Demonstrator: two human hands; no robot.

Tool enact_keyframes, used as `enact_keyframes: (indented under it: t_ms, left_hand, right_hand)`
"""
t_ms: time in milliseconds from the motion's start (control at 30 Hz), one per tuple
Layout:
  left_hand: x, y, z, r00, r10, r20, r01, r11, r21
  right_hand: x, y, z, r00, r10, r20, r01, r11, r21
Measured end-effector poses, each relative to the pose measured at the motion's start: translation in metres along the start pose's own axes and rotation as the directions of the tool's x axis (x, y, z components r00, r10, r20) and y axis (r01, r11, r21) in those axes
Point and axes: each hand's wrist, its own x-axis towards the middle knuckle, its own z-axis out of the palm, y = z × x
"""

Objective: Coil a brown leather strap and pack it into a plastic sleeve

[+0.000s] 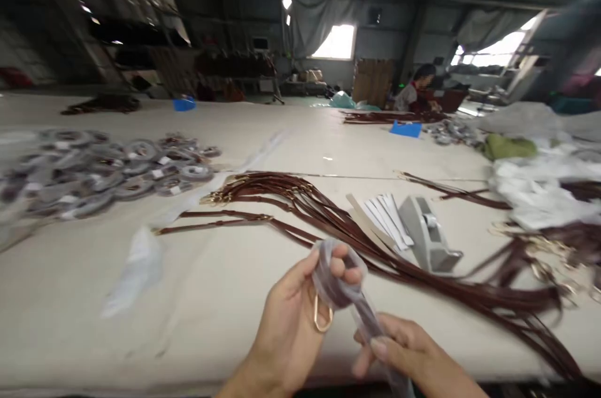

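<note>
My left hand (pixel 291 316) is closed around a partly coiled brown strap (pixel 335 285) sheathed in thin translucent wrapping. Its fingers pass through the middle of the coil. A gold metal clip (pixel 323 315) hangs from the coil against my left palm. My right hand (pixel 404 351) pinches the loose length of the same wrapped strap below the coil, between thumb and fingers. That length runs down past the lower edge of the view. Just beyond my hands lies a bundle of brown leather straps (pixel 328 213) with gold hardware.
Many wrapped coils (pixel 117 166) lie heaped on the left of the table (pixel 225 323). A grey tape dispenser (pixel 427 235) stands beside white paper strips (pixel 387 219). White wrapping material (pixel 539 185) is piled at right. A person (pixel 413 91) sits beyond the table.
</note>
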Motion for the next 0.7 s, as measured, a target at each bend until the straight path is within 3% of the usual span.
enact_keyframes:
  t_ms: [100, 200, 267, 333, 400, 433, 467, 533, 600, 700]
  left_hand:
    - [-0.002, -0.005, 0.001, 0.985, 0.168, 0.039, -0.172, 0.966, 0.194]
    - [-0.001, -0.019, -0.009, 0.926, 0.303, 0.226, -0.375, 0.816, 0.441]
    - [0.003, -0.027, -0.021, 0.851, 0.323, 0.414, -0.525, 0.555, 0.645]
    - [0.011, -0.032, -0.033, 0.712, 0.260, 0.652, -0.694, 0.123, 0.709]
    - [0.021, -0.033, -0.043, 0.564, 0.099, 0.820, -0.777, -0.271, 0.567]
    - [0.026, -0.032, -0.046, 0.520, 0.010, 0.854, -0.784, -0.392, 0.482]
    - [0.031, -0.031, -0.048, 0.505, -0.068, 0.861, -0.780, -0.463, 0.421]
    - [0.037, -0.025, -0.051, 0.517, -0.188, 0.835, -0.781, -0.503, 0.370]
    - [0.039, -0.019, -0.053, 0.534, -0.272, 0.801, -0.795, -0.483, 0.366]
    - [0.037, -0.013, -0.057, 0.593, -0.428, 0.683, -0.798, -0.427, 0.425]
  right_hand:
    - [0.005, 0.000, -0.004, 1.000, -0.002, 0.030, -0.006, 0.963, 0.270]
    - [0.007, 0.006, -0.004, 0.999, 0.019, 0.031, -0.030, 0.910, 0.414]
    - [0.010, 0.011, -0.004, 0.996, 0.052, 0.072, -0.082, 0.855, 0.513]
    - [0.012, 0.014, -0.003, 0.984, 0.079, 0.160, -0.159, 0.794, 0.587]
    - [0.013, 0.014, -0.002, 0.971, 0.121, 0.208, -0.224, 0.771, 0.596]
    - [0.012, 0.014, -0.001, 0.965, 0.160, 0.207, -0.252, 0.780, 0.573]
    - [0.010, 0.013, -0.001, 0.960, 0.208, 0.190, -0.279, 0.798, 0.535]
    - [0.003, 0.009, 0.000, 0.941, 0.303, 0.150, -0.339, 0.840, 0.423]
    - [-0.006, 0.003, -0.001, 0.922, 0.366, 0.128, -0.388, 0.878, 0.280]
    - [-0.019, -0.009, -0.006, 0.934, 0.357, 0.021, -0.354, 0.930, -0.095]
